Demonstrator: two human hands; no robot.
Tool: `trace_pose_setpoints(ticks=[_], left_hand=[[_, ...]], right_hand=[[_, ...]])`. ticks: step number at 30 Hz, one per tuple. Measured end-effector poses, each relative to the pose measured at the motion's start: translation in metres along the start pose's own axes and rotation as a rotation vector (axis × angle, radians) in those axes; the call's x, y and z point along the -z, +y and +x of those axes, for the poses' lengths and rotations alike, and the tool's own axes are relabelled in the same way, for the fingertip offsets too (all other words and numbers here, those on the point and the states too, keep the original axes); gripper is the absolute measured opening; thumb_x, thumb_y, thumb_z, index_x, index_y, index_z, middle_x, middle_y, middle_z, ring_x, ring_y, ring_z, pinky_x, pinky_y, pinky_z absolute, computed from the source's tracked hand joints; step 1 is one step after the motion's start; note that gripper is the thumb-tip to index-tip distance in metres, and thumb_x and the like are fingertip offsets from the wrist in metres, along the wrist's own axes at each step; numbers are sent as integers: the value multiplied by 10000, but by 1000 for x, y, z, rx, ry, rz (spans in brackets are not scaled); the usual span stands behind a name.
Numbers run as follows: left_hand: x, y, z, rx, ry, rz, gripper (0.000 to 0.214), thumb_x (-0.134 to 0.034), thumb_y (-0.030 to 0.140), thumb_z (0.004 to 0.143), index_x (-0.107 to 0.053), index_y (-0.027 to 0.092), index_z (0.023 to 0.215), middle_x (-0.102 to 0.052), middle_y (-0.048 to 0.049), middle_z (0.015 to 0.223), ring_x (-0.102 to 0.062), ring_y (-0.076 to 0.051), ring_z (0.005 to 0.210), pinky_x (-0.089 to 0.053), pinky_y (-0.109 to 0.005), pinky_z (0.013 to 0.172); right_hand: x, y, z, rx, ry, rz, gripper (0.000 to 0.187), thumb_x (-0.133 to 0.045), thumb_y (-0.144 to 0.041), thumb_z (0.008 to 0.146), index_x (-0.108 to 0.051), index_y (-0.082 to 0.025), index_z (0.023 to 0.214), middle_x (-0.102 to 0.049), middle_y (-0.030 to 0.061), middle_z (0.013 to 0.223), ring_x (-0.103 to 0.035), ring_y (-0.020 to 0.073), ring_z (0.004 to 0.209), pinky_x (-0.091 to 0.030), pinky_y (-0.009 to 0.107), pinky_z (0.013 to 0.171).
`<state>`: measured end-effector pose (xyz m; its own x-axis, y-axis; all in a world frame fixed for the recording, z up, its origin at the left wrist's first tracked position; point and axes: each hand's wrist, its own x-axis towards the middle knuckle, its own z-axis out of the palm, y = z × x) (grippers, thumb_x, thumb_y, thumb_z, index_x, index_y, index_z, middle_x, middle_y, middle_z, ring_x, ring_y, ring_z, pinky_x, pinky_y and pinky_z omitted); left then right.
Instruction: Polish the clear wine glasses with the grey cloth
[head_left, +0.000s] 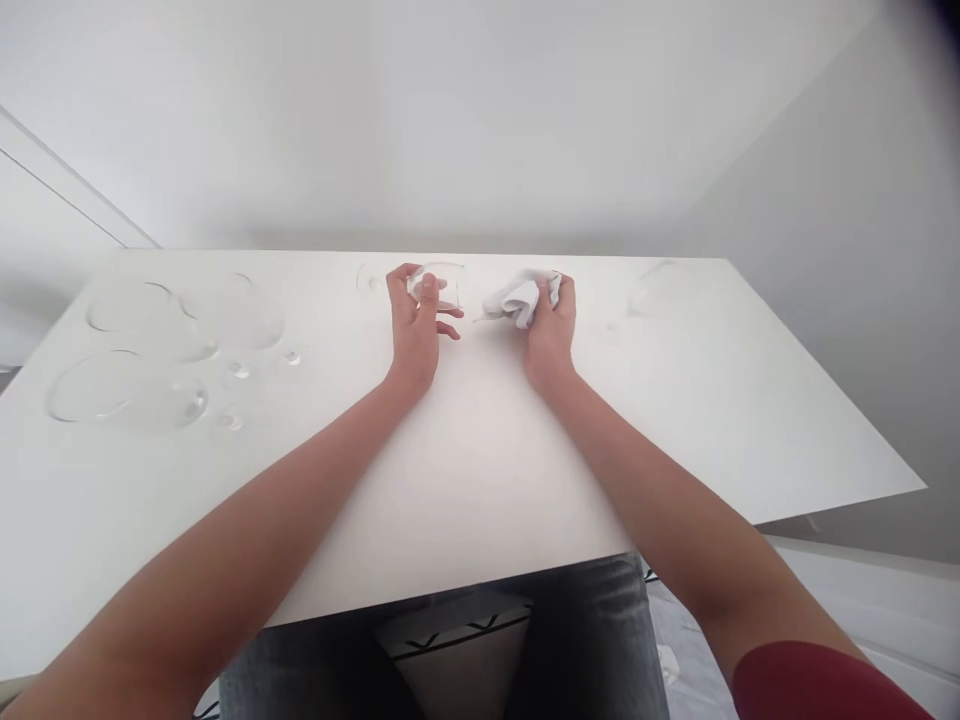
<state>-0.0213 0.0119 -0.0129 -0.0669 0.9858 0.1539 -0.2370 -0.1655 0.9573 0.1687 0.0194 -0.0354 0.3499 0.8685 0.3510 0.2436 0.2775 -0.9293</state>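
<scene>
My left hand (415, 325) is closed around a small clear glass (454, 284), which lies on its side in the grip with its open end to the right. The lower fingers stretch out below the glass. Just to the right, my right hand (553, 325) pinches a crumpled white cloth (517, 298). A narrow gap separates cloth and glass. Both hands are over the far half of the white table (480, 450).
Several large clear glass vessels (112, 385) are at the left, hard to see against the white. Small clear knob-like pieces (238, 370) lie beside them. A faint round glass piece (368, 281) is left of my left hand. Another faint clear object (660, 285) is at the right.
</scene>
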Motion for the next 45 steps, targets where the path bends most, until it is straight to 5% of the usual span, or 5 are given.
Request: trace_pose_setpoints(ticks=[10, 19, 26, 33, 45], left_hand=[[0, 1, -6, -102, -44, 140, 460, -625, 677, 1020, -502, 308, 1267, -673, -24, 1097, -710, -120, 804, -517, -256, 685], [3, 8, -10, -196, -178, 255, 345, -689, 601, 1007, -661, 274, 1113, -656, 2, 832, -648, -150, 771, -544, -301, 752], [1, 6, -7, -211, -133, 122, 468, -646, 712, 986, -574, 287, 1167, -635, -17, 952, -654, -153, 827, -544, -307, 751], [1, 9, -9, -367, -241, 205, 472, -650, 702, 987, -571, 309, 1237, -612, -50, 1047, -640, -161, 851, -549, -322, 785], [6, 1, -3, -293, -157, 194, 558, -643, 769, 947, -593, 274, 1199, -595, -31, 986, -672, -184, 944, -559, -356, 909]], right_hand=[[-15, -39, -32, 115, -274, 104, 379, -700, -551, 996, -582, -291, 1246, -694, 11, 1034, -670, 192, 905, -609, 352, 849], [-3, -54, -38, 129, -745, 184, 1026, -713, -422, 967, -57, -337, 1752, -708, 56, 1275, -725, 199, 960, -657, 414, 914], [-10, -41, -26, 148, -540, 192, 778, -724, -671, 948, -410, -293, 1551, -699, 54, 1225, -734, 223, 1039, -645, 421, 953], [-7, -49, -29, 170, -634, 188, 836, -741, -686, 961, -344, -314, 1595, -632, 78, 1444, -660, 195, 1183, -574, 393, 1052], [-15, -41, -25, 207, -593, 164, 743, -614, -658, 1033, -305, -298, 1606, -609, 64, 1389, -651, 210, 1167, -581, 416, 1057]])
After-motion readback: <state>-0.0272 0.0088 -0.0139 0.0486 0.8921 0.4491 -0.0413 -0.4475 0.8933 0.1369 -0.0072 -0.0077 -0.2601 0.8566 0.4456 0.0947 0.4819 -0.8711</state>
